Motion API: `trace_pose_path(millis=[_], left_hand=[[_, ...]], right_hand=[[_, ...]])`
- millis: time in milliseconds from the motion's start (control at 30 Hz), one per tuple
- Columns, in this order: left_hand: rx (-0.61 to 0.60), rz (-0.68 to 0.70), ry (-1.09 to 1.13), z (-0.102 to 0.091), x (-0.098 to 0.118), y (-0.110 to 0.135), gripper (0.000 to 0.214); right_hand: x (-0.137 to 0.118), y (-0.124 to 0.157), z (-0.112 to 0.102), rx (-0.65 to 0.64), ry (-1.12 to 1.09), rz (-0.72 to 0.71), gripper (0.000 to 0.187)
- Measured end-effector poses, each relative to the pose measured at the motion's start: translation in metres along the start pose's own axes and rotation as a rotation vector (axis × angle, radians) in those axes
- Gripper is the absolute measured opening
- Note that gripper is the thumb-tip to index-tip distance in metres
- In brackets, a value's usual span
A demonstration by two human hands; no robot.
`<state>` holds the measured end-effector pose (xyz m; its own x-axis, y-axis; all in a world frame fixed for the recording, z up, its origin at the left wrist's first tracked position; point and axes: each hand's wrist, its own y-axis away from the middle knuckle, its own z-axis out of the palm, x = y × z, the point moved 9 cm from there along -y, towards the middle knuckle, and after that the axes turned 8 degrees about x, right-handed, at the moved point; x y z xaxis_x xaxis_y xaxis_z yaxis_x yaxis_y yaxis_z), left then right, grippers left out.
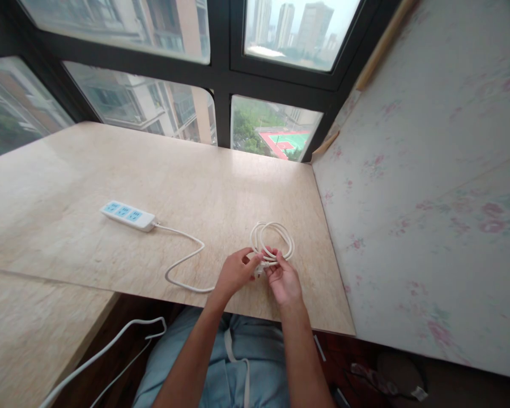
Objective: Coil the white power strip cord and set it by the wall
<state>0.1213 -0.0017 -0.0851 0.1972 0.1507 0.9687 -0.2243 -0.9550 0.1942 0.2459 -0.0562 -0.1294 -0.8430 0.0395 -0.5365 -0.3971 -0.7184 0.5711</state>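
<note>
A white power strip (128,216) with blue socket faces lies on the stone sill to the left. Its white cord (182,260) bends across the surface towards my hands and passes behind my left wrist. The rest of the cord is wound into loose loops (289,241) in front of me. My left hand (237,271) is closed at the left side of the loops, by the plug (259,270). From the right, my right hand (284,280) pinches the lower part of the coil, palm turned up. Some of the fingers are hidden behind the cord.
Dark-framed windows (223,73) stand along the far edge of the sill (221,181). A flower-papered wall (408,215) borders it on the right. At lower left, a white cable (106,347) hangs beside a second stone ledge (34,323).
</note>
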Motion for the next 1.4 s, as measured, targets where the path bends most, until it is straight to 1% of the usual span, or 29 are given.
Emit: trace_pose_path(millis=[100, 233, 333, 400, 467, 533, 667, 733, 800, 967, 1067, 1167, 1233, 1300, 1400], left_hand=[[-0.057, -0.095, 0.083, 0.006, -0.008, -0.006, 0.045], [-0.163, -0.171, 0.157, 0.019, -0.018, -0.015, 0.047], [-0.171, -0.132, 0.226, 0.020, -0.015, -0.018, 0.048], [-0.168, -0.109, 0.298, 0.021, -0.009, -0.016, 0.043], [-0.175, -0.117, 0.405, 0.025, -0.004, -0.010, 0.035], [-0.154, -0.113, 0.526, 0.028, 0.001, -0.005, 0.031], [-0.093, -0.060, 0.673, 0.029, 0.006, 0.001, 0.048], [-0.076, -0.053, 0.723, 0.028, 0.004, 0.000, 0.049], [-0.047, -0.039, 0.780, 0.025, 0.003, -0.003, 0.047], [0.070, 0.014, 0.939, 0.013, 0.006, -0.011, 0.041], [0.078, -0.020, 1.029, 0.014, 0.006, -0.012, 0.042], [0.043, -0.091, 1.087, 0.018, 0.003, -0.012, 0.042], [-0.006, -0.128, 1.098, 0.022, 0.000, -0.011, 0.043], [-0.030, -0.155, 1.093, 0.026, -0.003, -0.010, 0.043], [0.020, -0.188, 1.085, 0.026, -0.010, -0.012, 0.042]], right_hand=[[0.000, 0.000, 0.001, -0.033, 0.010, -0.011, 0.009], [-0.001, -0.004, 0.000, -0.056, -0.042, -0.029, 0.007], [-0.004, -0.008, -0.001, -0.052, -0.099, -0.066, 0.007], [-0.004, -0.010, -0.002, -0.035, -0.123, -0.094, 0.010], [-0.002, -0.009, -0.001, -0.017, -0.141, -0.124, 0.013], [0.000, -0.006, 0.003, -0.019, -0.151, -0.165, 0.015], [0.003, 0.005, 0.020, -0.068, -0.135, -0.253, 0.027], [0.004, 0.010, 0.029, -0.090, -0.129, -0.260, 0.032], [0.005, 0.015, 0.037, -0.109, -0.129, -0.246, 0.035], [0.010, 0.027, 0.058, -0.148, -0.098, -0.170, 0.034], [0.016, 0.029, 0.064, -0.145, -0.097, -0.104, 0.034], [0.022, 0.022, 0.057, -0.075, -0.119, -0.061, 0.029], [0.027, 0.016, 0.047, 0.004, -0.119, -0.043, 0.022], [0.030, 0.010, 0.037, 0.067, -0.102, -0.040, 0.017], [0.032, 0.007, 0.027, 0.117, -0.073, -0.043, 0.013]])
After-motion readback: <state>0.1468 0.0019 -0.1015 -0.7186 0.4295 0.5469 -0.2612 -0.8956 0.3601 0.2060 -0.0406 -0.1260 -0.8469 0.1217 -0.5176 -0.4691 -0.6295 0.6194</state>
